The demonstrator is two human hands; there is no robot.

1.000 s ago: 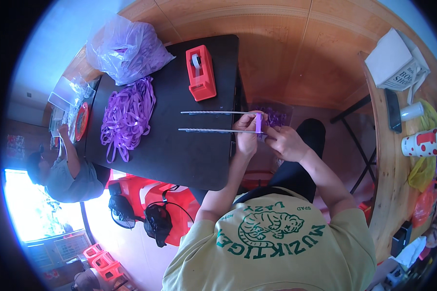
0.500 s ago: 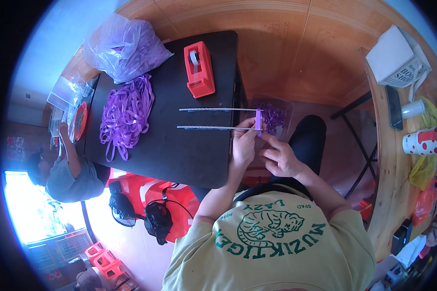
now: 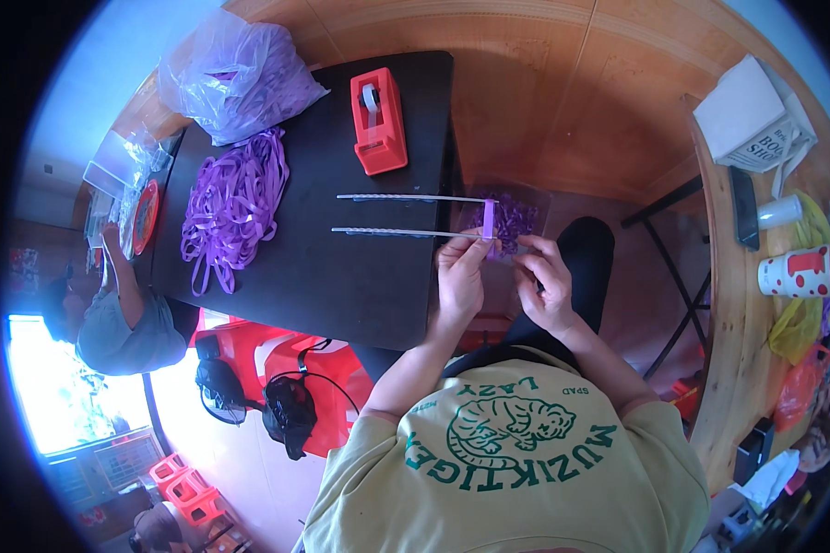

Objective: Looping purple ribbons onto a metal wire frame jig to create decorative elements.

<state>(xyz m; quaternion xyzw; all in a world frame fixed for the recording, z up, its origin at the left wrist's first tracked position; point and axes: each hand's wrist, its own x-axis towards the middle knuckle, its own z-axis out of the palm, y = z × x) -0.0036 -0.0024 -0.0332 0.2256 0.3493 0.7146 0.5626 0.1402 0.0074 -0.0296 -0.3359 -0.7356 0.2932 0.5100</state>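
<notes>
Two thin metal rods [image 3: 387, 231] lie across the black table's right side and stick out past its edge. A purple ribbon band [image 3: 489, 219] spans their outer ends. My left hand [image 3: 459, 275] pinches the band at the nearer rod's end. Just to the right, my right hand [image 3: 546, 282] has its fingers bent and drawn together; whatever they hold is too small to make out. Below the rod ends, a clear container [image 3: 546, 210] holds many small purple ribbon pieces [image 3: 518, 216].
On the black table [image 3: 341, 286] are a heap of purple ribbon [image 3: 233, 212], a stuffed plastic bag [image 3: 240, 78] and a red tape dispenser [image 3: 378, 120]. A wooden table [image 3: 733, 369] at right bears a phone [image 3: 745, 207] and a dotted cup [image 3: 798, 273]. Another person [image 3: 129, 323] sits at left.
My right hand has moved a little to the right, off the band, and its fingers have curled. My left hand still pinches near the same rod end. The whole view has shifted slightly.
</notes>
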